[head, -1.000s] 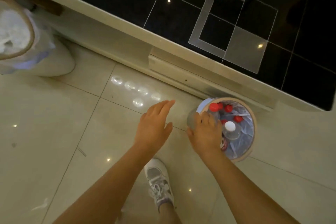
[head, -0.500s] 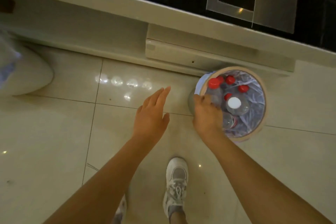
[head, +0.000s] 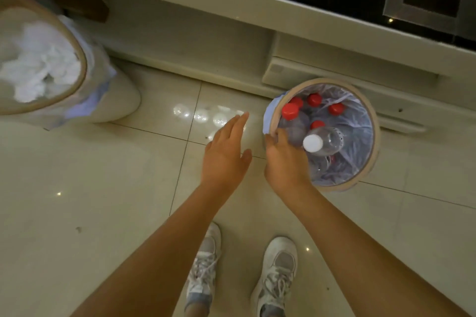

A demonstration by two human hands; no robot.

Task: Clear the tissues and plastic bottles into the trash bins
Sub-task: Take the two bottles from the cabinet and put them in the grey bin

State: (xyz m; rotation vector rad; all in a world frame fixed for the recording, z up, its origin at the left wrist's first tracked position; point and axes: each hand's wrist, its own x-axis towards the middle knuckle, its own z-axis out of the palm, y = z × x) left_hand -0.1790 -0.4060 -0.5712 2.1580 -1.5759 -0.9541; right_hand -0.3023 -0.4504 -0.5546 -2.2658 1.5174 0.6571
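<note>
A round bin (head: pixel 374 136) lined with a clear bag stands on the floor by the cabinet base. It holds several plastic bottles: some with red caps (head: pixel 290 111) and one with a white cap (head: pixel 312 143). My right hand (head: pixel 286 165) is at the bin's near-left rim, thumb outside and fingers curled over the edge. My left hand (head: pixel 226 154) hovers flat above the floor tiles just left of the bin, fingers straight, holding nothing. A second bin (head: pixel 83 69) at the far left is filled with white tissues (head: pixel 41 64).
A pale low cabinet (head: pixel 322 64) with a dark glossy top runs along the back behind both bins. Glossy beige floor tiles (head: pixel 103 201) lie between the bins. My two white sneakers (head: pixel 278 273) stand at the bottom centre.
The view has swung left and down, bringing the tissue bin into sight. My right hand stays on the bottle bin's rim and my left hand stays flat beside it.
</note>
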